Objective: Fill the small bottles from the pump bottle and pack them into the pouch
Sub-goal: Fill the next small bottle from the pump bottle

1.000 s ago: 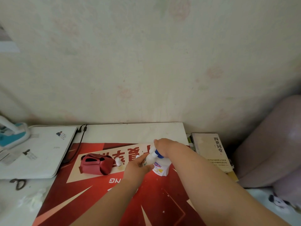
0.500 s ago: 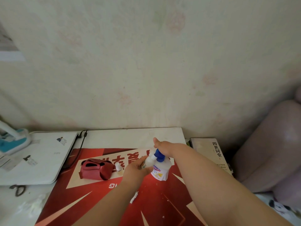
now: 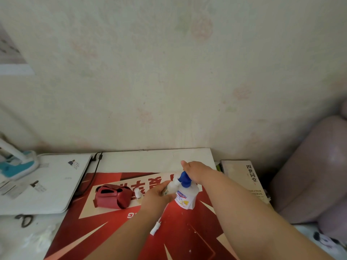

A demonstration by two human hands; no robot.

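Centrally, a red poster [image 3: 180, 239] covers the white desk [image 3: 150, 158], with a white laptop [image 3: 43, 184] to its left and a book [image 3: 244, 177] off its right edge. On the poster stand the red pouch [image 3: 112, 197], mouth open, and the pump bottle [image 3: 185, 197], upright; the right hand [image 3: 197, 171] rests flat on its blue pump head [image 3: 185, 180]. The left hand [image 3: 157, 197] is closed around a small bottle [image 3: 170, 188] tilted against the nozzle, and another small bottle [image 3: 138, 193] stands just right of the pouch.
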